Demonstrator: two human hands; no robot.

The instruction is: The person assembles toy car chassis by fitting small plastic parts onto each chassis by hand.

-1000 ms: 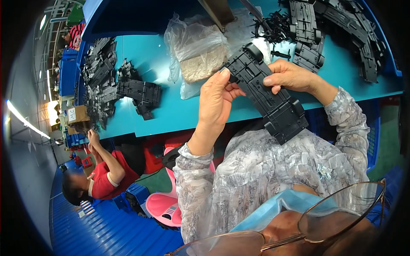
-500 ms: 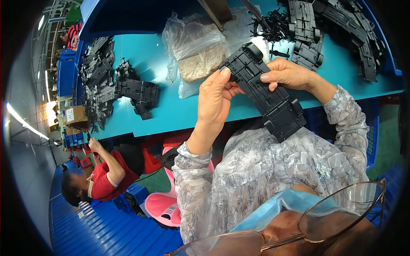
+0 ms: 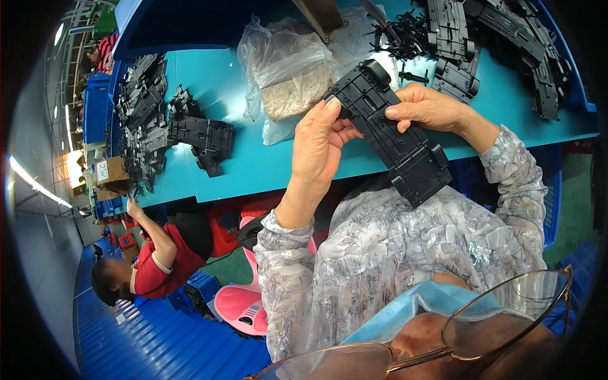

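Observation:
A long black plastic chassis-like part, with ribs, holes and box-shaped ends, is held tilted above the table's near edge. My left hand pinches its left side near the upper end, thumb on top. On the right side my right hand grips it, thumb pressed on the face near the middle and the other fingers partly hidden behind. Just beyond the part lies a clear plastic bag with a tan, grainy-looking block of contents. Small black pieces form a heap past my right hand.
More black chassis-like parts lie at the far right inside a blue rim. At left on the turquoise table is another pile of black parts. A co-worker in a red top sits at left, near a pink seat.
My hands and the black part stay almost in place; the part's upper end has shifted very slightly. The co-worker's arm at left has moved a little.

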